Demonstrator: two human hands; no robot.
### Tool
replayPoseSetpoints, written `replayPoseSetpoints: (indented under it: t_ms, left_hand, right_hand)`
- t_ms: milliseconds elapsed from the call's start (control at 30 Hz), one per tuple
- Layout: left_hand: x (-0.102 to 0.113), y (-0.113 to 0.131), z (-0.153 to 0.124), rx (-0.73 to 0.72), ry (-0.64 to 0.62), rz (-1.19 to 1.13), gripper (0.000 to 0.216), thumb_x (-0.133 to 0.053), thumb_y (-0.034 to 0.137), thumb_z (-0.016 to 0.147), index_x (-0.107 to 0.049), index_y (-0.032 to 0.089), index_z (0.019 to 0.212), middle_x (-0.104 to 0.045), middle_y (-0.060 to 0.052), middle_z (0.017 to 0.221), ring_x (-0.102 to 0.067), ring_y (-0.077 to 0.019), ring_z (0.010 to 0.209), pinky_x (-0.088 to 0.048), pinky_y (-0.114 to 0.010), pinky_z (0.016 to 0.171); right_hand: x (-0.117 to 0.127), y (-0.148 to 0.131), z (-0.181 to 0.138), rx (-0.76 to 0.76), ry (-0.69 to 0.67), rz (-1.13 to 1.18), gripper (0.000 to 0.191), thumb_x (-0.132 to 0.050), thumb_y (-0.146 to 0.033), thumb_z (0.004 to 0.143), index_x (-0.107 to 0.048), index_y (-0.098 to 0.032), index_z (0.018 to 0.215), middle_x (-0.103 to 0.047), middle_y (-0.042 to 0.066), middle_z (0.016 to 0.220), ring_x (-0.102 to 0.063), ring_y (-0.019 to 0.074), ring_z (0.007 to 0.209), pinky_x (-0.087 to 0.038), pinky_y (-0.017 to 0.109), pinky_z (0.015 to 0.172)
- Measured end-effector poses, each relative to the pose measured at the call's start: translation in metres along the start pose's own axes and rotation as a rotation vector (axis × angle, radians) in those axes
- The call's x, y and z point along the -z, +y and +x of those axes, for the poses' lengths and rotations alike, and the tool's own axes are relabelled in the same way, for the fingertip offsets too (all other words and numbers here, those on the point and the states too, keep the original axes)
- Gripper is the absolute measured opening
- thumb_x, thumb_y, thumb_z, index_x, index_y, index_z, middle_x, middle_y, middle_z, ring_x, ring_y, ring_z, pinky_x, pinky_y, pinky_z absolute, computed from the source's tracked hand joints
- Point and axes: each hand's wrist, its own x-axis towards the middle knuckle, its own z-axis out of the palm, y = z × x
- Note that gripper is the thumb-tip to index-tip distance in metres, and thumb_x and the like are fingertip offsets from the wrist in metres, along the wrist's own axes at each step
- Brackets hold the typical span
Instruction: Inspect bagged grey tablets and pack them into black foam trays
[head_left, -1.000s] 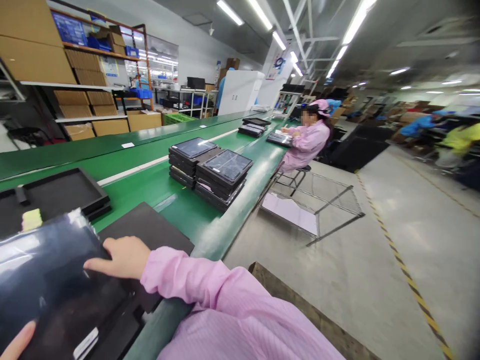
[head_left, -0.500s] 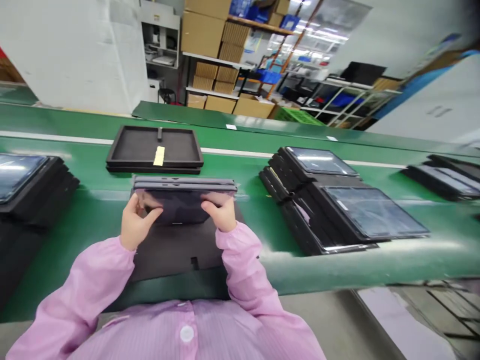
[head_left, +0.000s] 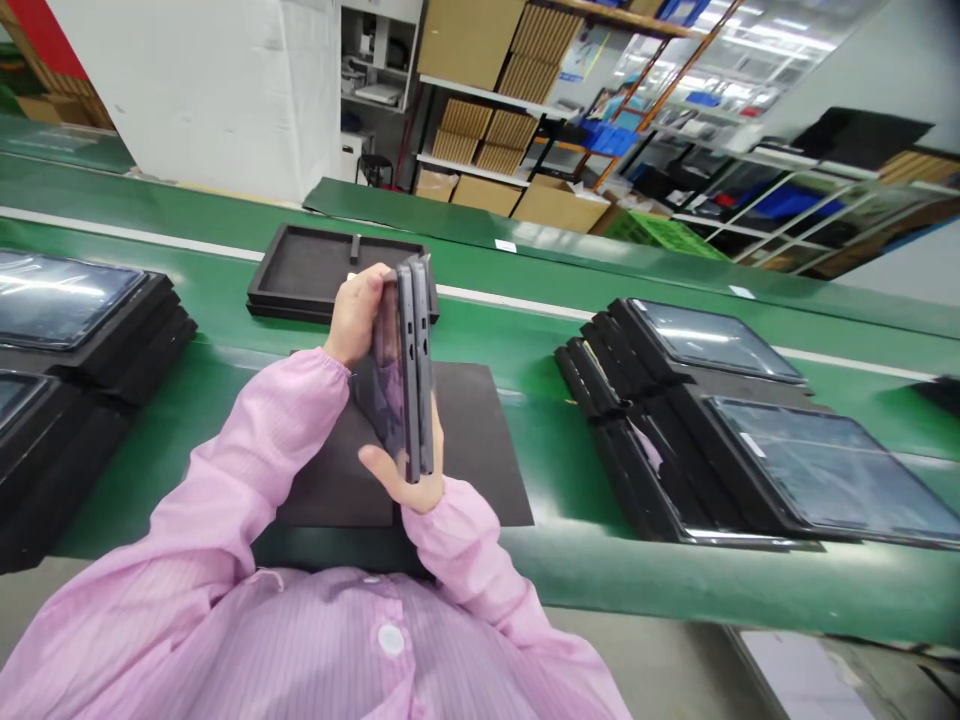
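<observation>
Fingers of the left hand (head_left: pixel 358 312) wrap the top of two tablets (head_left: pixel 411 370) held edge-on above the black foam mat (head_left: pixel 480 450); the right hand (head_left: pixel 409 485) cups their bottom, its fingers mostly hidden. Screens cannot be seen.

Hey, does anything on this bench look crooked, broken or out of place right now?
Nothing stands out. The left hand and right hand hold two tablets edge-up over the black mat; tray stacks sit orderly.
</observation>
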Motion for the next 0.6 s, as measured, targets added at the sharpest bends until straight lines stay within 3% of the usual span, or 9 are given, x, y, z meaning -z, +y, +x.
replayPoseSetpoints:
  t_ms: [100,200,367,600]
  left_hand:
    - [-0.004,-0.014,0.003,-0.014,-0.031,-0.090,0.069,-0.035,0.081,0.085,-0.052,0.019,0.060,-0.044,0.001,0.054,-0.037,-0.0113,0.049,-0.026,-0.033,0.049]
    - [-0.005,-0.020,0.002,0.014,-0.075,-0.190,0.068,-0.037,0.081,0.084,-0.052,0.019,0.059,-0.045,0.000,0.054,-0.040,-0.0126,0.051,-0.027,-0.032,0.051]
    - [-0.006,-0.015,0.000,0.014,-0.132,-0.192,0.066,-0.039,0.078,0.086,-0.053,0.019,0.059,-0.047,0.000,0.054,-0.039,-0.0125,0.051,-0.027,-0.032,0.051]
    - [-0.007,-0.016,-0.001,0.010,-0.158,-0.212,0.063,-0.046,0.075,0.086,-0.045,0.020,0.055,-0.046,-0.001,0.055,-0.039,-0.0131,0.051,-0.028,-0.032,0.052]
  right_hand:
    - [0.026,-0.009,0.009,0.107,-0.118,0.196,0.106,-0.067,-0.073,0.073,-0.025,-0.022,0.156,-0.034,0.013,0.159,-0.033,0.0365,0.147,-0.029,0.054,0.121]
    - [0.049,-0.019,0.015,0.038,-0.221,0.333,0.093,-0.063,-0.072,0.079,-0.035,-0.024,0.154,-0.035,0.010,0.160,-0.034,0.0349,0.147,-0.042,0.051,0.114]
    - [0.058,-0.034,0.024,-0.094,-0.049,0.355,0.048,-0.068,-0.038,0.088,-0.061,-0.026,0.134,-0.061,0.008,0.139,-0.058,0.0282,0.128,-0.057,0.041,0.098]
    - [0.058,-0.034,0.026,-0.059,0.002,0.335,0.038,-0.064,-0.023,0.089,-0.067,-0.025,0.127,-0.067,0.006,0.132,-0.064,0.0250,0.122,-0.061,0.036,0.093]
